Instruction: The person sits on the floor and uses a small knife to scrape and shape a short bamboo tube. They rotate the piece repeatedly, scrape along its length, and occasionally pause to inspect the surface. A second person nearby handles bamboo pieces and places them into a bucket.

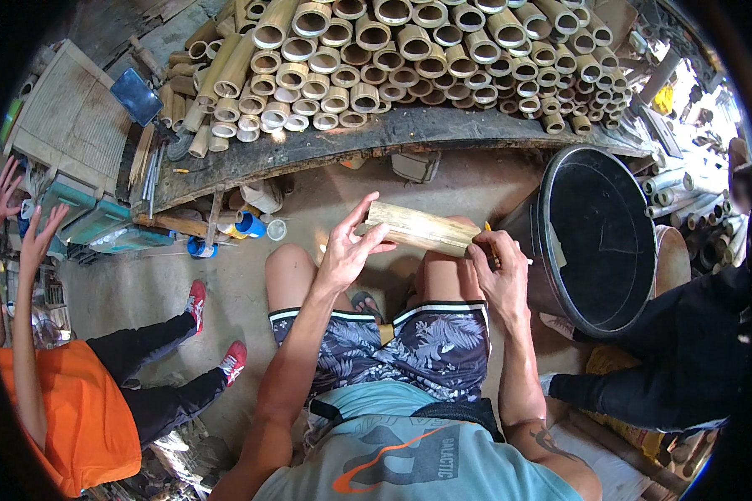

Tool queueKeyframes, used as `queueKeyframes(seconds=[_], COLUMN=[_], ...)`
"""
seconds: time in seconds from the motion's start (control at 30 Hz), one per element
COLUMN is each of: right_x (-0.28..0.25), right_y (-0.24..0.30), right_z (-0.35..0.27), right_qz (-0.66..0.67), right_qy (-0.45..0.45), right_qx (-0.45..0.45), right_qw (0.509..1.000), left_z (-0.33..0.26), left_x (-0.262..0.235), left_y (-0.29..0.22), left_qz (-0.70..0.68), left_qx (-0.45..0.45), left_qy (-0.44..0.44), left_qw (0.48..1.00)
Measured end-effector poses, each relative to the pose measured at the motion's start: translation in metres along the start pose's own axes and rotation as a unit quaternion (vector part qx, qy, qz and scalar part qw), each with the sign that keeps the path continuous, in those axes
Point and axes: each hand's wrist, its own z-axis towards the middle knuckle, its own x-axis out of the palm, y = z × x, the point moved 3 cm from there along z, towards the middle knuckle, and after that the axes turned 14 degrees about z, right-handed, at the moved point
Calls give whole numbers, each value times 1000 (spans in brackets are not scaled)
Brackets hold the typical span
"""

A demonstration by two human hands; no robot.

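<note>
A length of split-looking pale bamboo tube [422, 225] lies crosswise above my knees, tilted slightly down to the right. My left hand [349, 250] is closed round its left end, thumb along the near side and fingers behind. At the other end, my right hand [501, 267] has its thumb and fingertips against the bamboo. A slim tool [489, 227] with a yellow end sticks up between the right fingers; its exact kind is partly hidden by them.
Stacked bamboo tubes [372, 50] fill the long dark bench [326, 150] ahead. A big black tub [551, 250] stands close on my right. A person in orange [83, 409] is at left with raised hands; another person's dark-clothed legs [643, 388] are at right.
</note>
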Motion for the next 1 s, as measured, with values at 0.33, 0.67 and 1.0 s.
queueKeyframes(seconds=[0.33,0.67,1.0], right_x=[-8,-8,-15], right_y=[-3,-3,4], right_z=[3,5,20], right_qz=[11,9,-7], right_qy=[17,23,-35], right_qx=[16,19,40], right_qw=[1000,1000,999], left_z=[2,2,0], left_x=[3,2,3], left_y=[-1,0,-2], left_qz=[0,0,4], left_qx=[-9,-6,-5], left_qy=[-9,-11,-23], left_qw=[1000,1000,1000])
